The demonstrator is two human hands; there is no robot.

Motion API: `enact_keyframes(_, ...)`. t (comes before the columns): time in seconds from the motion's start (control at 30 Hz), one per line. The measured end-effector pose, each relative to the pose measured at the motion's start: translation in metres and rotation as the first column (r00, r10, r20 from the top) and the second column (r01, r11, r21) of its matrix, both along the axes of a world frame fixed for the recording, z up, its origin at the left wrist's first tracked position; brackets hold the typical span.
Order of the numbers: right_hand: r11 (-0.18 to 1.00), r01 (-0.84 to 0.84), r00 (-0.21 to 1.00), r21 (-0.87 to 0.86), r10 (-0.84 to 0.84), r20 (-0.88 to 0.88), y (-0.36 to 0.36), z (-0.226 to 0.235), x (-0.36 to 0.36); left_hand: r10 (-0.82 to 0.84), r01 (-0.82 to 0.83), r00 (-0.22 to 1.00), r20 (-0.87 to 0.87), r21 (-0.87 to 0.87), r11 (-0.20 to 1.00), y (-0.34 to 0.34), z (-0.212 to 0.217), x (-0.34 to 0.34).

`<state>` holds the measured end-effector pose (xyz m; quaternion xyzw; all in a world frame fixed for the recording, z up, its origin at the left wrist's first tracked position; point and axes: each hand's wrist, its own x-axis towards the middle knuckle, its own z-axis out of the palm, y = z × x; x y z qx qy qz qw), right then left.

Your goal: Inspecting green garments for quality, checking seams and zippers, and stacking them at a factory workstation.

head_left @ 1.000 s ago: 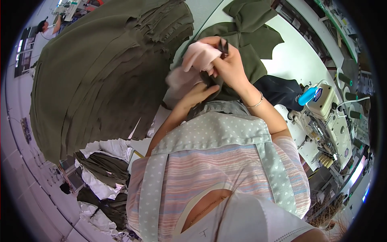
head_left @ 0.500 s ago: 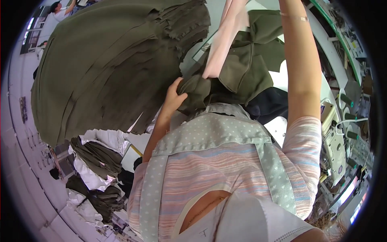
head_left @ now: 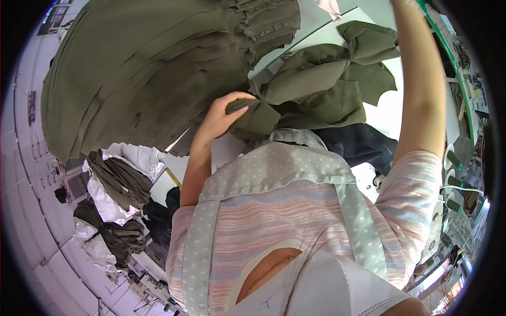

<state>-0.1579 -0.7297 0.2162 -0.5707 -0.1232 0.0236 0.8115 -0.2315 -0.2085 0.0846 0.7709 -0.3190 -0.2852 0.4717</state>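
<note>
My left hand (head_left: pixel 225 113) pinches the near left end of an olive-green fabric piece (head_left: pixel 311 81), thumb below and fingers on top. That piece lies crumpled and folded across the white table in front of my apron. My right arm stretches far out to the upper right. Only a sliver of my right hand (head_left: pixel 402 2) shows at the top edge, its fingers cut off. A bit of pale pink cloth (head_left: pixel 330 7) shows at the top edge, apart from the visible part of that hand. Left of my left hand spreads a large stack of olive-green fabric (head_left: pixel 153 79) with layered edges.
Black cloth (head_left: pixel 361 145) lies between the olive piece and my apron. White table surface (head_left: pixel 389 113) shows at the right. Green thread cones (head_left: pixel 453 158) and machine parts stand along the right side. At lower left are bundles of dark fabric (head_left: pixel 122 179) with white wrapping.
The pink cloth has gone from over the olive piece to the top edge. My right arm has moved out to the right. My left hand keeps its hold on the olive fabric.
</note>
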Motion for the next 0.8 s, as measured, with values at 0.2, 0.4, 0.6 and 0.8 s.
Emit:
enact_keyframes(0.2, 0.706, 0.013, 0.915, -0.708, -0.293, -0.276, 0.211, -0.106, -0.116, -0.09, 0.084, 0.996, 0.003, 0.312, 0.946, 0.101, 0.088, 0.013)
enact_keyframes(0.4, 0.916, 0.077, 0.922, -0.394, -0.216, -0.321, 0.247, -0.132, -0.173, 0.282, -0.381, 0.874, 0.396, 0.197, 0.903, 0.261, 0.14, -0.043)
enact_keyframes(0.6, -0.161, 0.914, -0.14, -0.372, -0.987, 0.083, 0.096, -0.284, -0.174, 0.568, -0.583, 0.522, 0.636, -0.22, 0.782, 0.375, 0.138, -0.056)
enact_keyframes(0.8, 0.148, 0.981, 0.03, -0.125, -0.754, -0.656, 0.025, -0.319, -0.144, 0.945, -0.751, -0.08, 0.318, -0.642, 0.152, 0.297, 0.155, -0.103)
